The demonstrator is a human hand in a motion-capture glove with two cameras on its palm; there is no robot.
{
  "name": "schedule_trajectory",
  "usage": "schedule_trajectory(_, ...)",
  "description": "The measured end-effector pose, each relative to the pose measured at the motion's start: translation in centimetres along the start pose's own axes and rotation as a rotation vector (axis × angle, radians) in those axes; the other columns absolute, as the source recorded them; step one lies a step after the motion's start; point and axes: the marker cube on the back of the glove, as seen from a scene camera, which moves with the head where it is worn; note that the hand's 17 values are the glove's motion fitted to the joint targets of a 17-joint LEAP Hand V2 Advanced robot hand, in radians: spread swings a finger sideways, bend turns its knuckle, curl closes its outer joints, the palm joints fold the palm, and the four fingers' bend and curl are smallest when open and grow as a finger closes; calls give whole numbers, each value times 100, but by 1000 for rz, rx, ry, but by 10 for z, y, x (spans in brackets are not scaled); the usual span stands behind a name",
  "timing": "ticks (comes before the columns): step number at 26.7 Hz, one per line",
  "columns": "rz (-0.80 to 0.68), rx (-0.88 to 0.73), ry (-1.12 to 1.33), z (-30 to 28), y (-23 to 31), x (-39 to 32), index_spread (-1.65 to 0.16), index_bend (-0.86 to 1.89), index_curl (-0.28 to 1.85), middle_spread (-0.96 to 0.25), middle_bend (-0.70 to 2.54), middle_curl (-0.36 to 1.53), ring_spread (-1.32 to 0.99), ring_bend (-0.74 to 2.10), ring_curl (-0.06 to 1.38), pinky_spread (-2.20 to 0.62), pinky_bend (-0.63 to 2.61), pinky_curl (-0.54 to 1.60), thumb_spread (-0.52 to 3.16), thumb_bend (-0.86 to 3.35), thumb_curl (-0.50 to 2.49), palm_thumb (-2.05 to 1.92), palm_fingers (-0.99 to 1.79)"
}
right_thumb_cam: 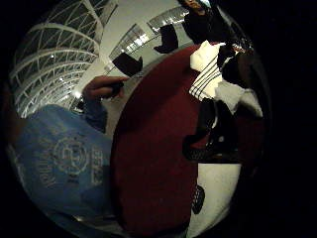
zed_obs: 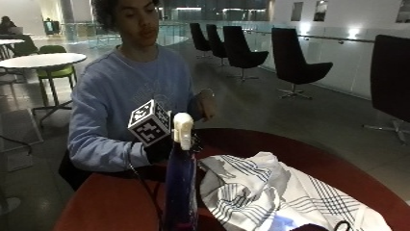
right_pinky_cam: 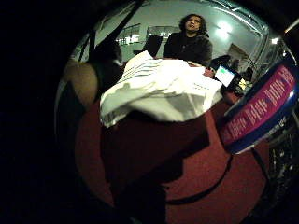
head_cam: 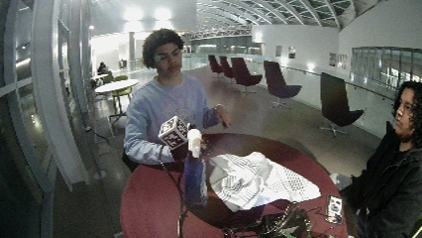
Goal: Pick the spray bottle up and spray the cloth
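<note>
A tall, slim blue spray bottle [zed_obs: 180,187] with a white trigger head is standing upright on the round, dark red table [zed_obs: 115,202], just beside a rumpled white cloth [zed_obs: 275,192] with thin dark stripes. The gloved right hand [zed_obs: 160,148] is sitting behind the bottle's neck, mostly hidden by it, so whether its fingers are curling round the bottle is impossible to tell. The little-finger palm view is showing the bottle's [right_pinky_cam: 259,109] pink label with blue edges close by and the cloth [right_pinky_cam: 161,88] heaped in soft folds. The person's bare hand [zed_obs: 206,103] is hanging raised above the table's far edge
</note>
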Motion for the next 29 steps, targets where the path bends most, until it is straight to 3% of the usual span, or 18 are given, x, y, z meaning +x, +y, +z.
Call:
schedule_trajectory(11, -48, -96, 23, -5, -10, -18, -24, 18, 24, -7, 44, 26, -8, 53, 26, 14, 14, 14, 72, 42, 25, 75, 100)
schedule_trajectory(20, 30, -206, 27, -20, -10, -20, -27, 16, 29, -7, 45, 32, -8, 52, 30, 16, 13, 15, 87, 35, 32, 78, 101)
schedule_trajectory(25, 199, -85, -115, -31, -2, -11, -27, 16, 31, -8, 45, 35, -7, 51, 32, 17, 13, 16, 92, 31, 35, 79, 100)
schedule_trajectory(29, 414, 119, -350, -52, 12, 15, -33, 4, 28, -8, 32, 33, -5, 53, 35, 20, 23, 21, 100, 23, 33, 70, 73)
